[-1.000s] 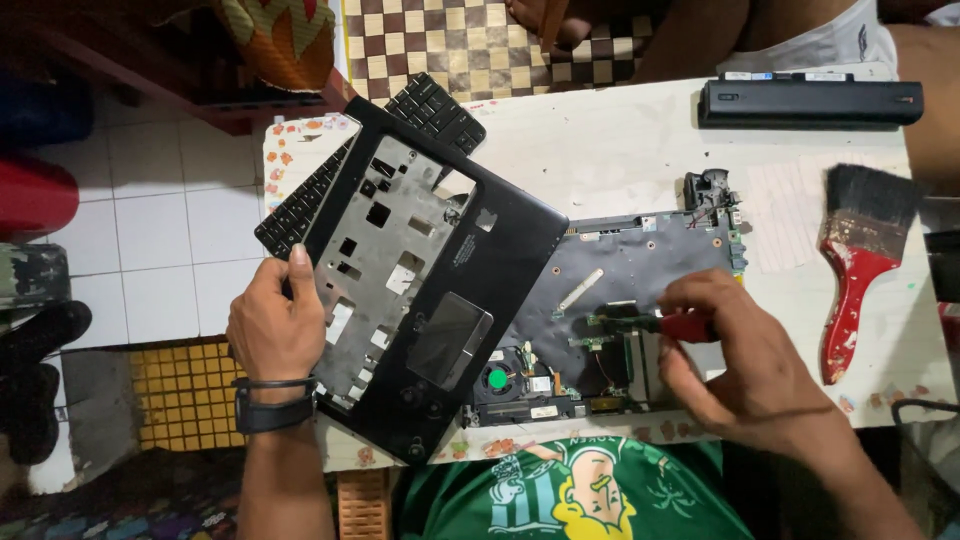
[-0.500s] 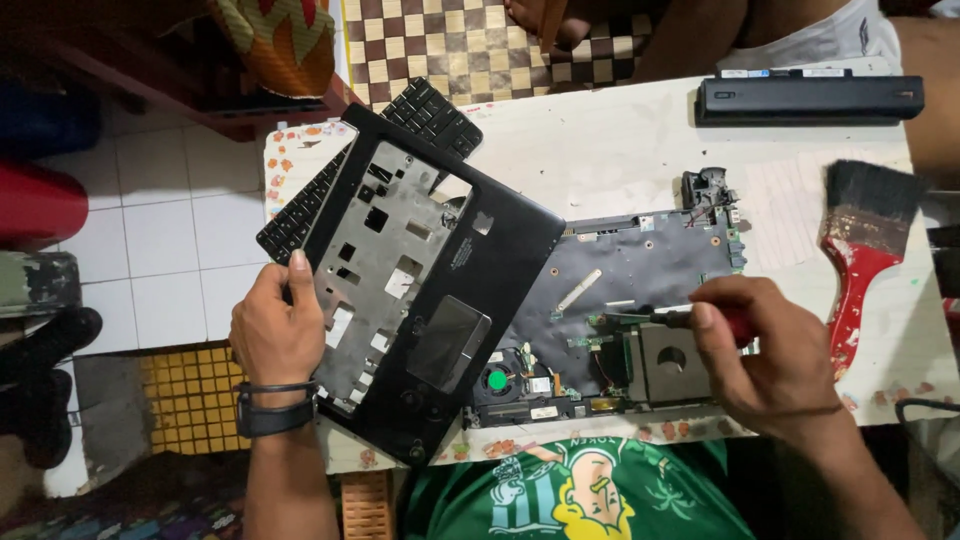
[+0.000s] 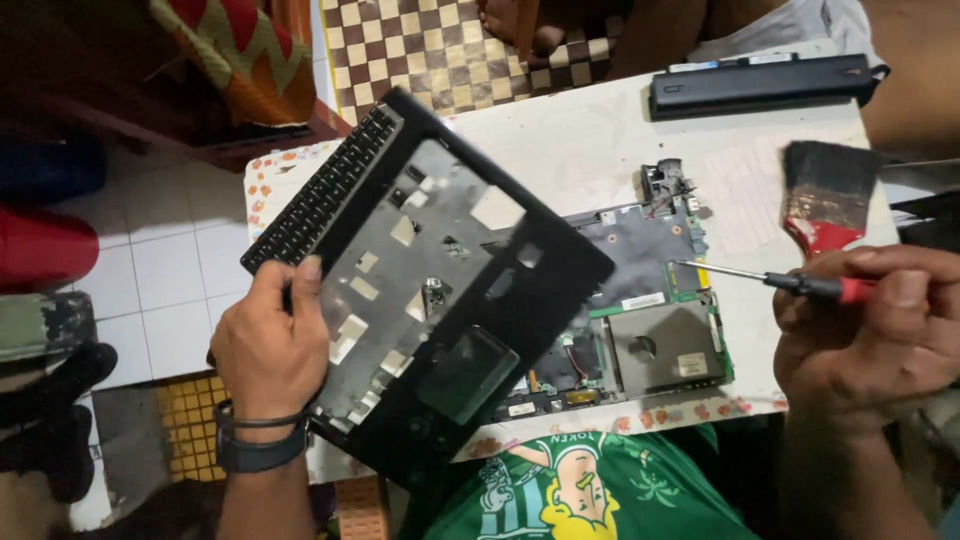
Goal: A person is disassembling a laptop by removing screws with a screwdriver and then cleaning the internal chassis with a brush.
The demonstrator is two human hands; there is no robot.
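A: Entry one, what am I watching in the left hand (image 3: 268, 352)?

B: I am seeing its fingers (image 3: 305, 275) curling shut around the left edge of the black palmrest cover (image 3: 450, 300), thumb pressing on the inner face. The cover is tilting up off the tabletop (image 3: 560, 140), underside showing, and is overlapping the left part of the laptop base (image 3: 640, 310). A dark wristband (image 3: 258, 445) is sitting just below that hand.

A: Entry two, the right hand (image 3: 875, 340)?

B: I am seeing its fingers (image 3: 905, 290) closing on the red handle of a screwdriver (image 3: 790, 283). The shaft is pointing left, its tip hovering over the upper right corner of the laptop base; I cannot tell whether it is touching.

A: Entry three, the base itself?

B: I am logging it lying flat on the tabletop, circuit board exposed, a grey metal plate at its lower right corner.

A: Entry four, everything else, placed against the base?

B: A black keyboard (image 3: 320, 190) is lying up and to the left of the base, partly under the cover. A long black battery pack (image 3: 760, 85) is resting well above the base, at the far tabletop edge. A paintbrush (image 3: 825, 195) with dark bristles and a red handle is lying to the upper right of the base, just above the screwdriver. A green printed shirt (image 3: 590, 490) is showing below the base.
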